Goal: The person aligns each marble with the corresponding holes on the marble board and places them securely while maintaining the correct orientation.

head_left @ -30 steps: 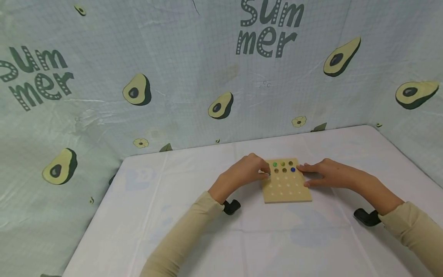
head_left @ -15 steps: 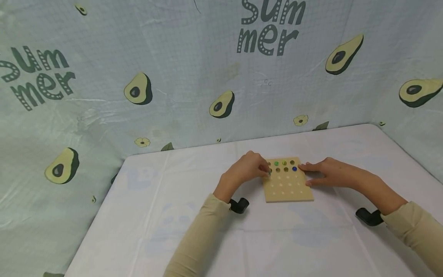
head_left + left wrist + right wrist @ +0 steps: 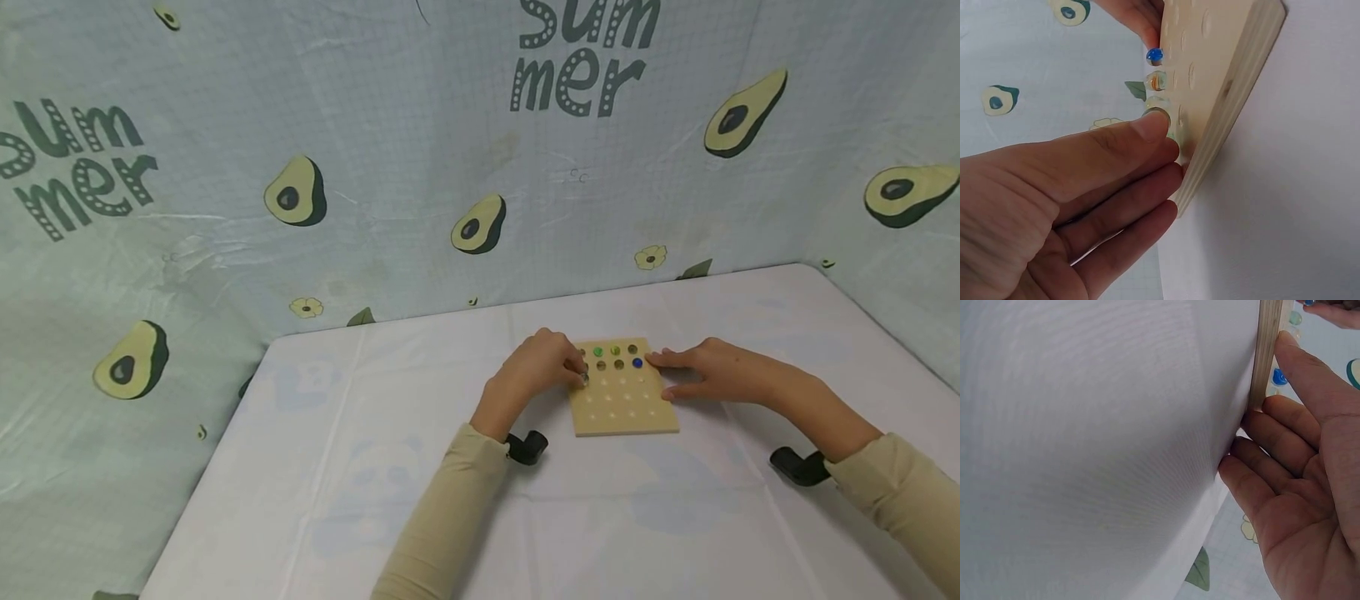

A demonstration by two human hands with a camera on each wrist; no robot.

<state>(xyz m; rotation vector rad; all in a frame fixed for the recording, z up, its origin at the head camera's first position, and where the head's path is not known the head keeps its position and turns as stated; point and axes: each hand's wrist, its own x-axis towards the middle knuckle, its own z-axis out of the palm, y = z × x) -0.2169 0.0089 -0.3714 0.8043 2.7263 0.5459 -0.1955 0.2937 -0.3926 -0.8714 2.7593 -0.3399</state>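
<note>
A square wooden board (image 3: 622, 408) with rows of round hollows lies flat on the table. Glass marbles sit in its two far rows, among them a blue marble (image 3: 637, 362), a green marble (image 3: 598, 352) and a yellowish marble (image 3: 616, 350). At the board's left side my left hand (image 3: 534, 367) pinches a clear marble (image 3: 1159, 115) between thumb and fingers, over the second row. Part of that marble is hidden by the fingertips. My right hand (image 3: 723, 372) touches the board's right edge with thumb and forefinger spread, its fingers (image 3: 1282, 434) relaxed.
A pale cloth (image 3: 450, 500) covers the table. Behind it hangs a curtain (image 3: 390, 183) printed with avocados and lettering. Dark wrist cameras show below both wrists, the left one (image 3: 527, 448) and the right one (image 3: 798, 467).
My left forearm has swung to the right, while the left fingers stay at the board's left side with the marble. The right hand keeps its place at the board's right edge.
</note>
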